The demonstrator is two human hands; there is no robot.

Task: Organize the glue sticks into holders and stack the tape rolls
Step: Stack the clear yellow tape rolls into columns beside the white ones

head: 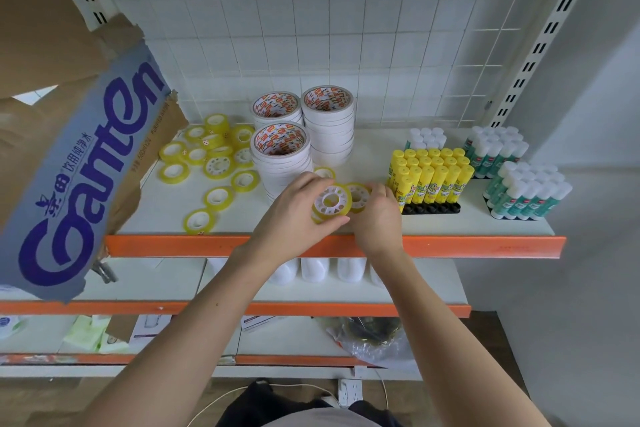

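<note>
A stationery shop or its stockroom is suggested by white metal shelving with orange front edges (pixel 450 245), a white wire-grid back panel (pixel 311 28), slotted uprights (pixel 540 45), and stock set out in bulk: stacked white tape rolls (pixel 329 125) and racked yellow glue sticks (pixel 429 177).

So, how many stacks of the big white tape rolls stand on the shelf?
3: one stack at the back left, one at the back right, one in front, just behind the left hand.

Open shelf (pixel 166 218) front-left betw loose yellow rolls (pixel 211 152); white tape stacks (pixel 280 156) & glue holders (pixel 429 177) block behind.
</note>
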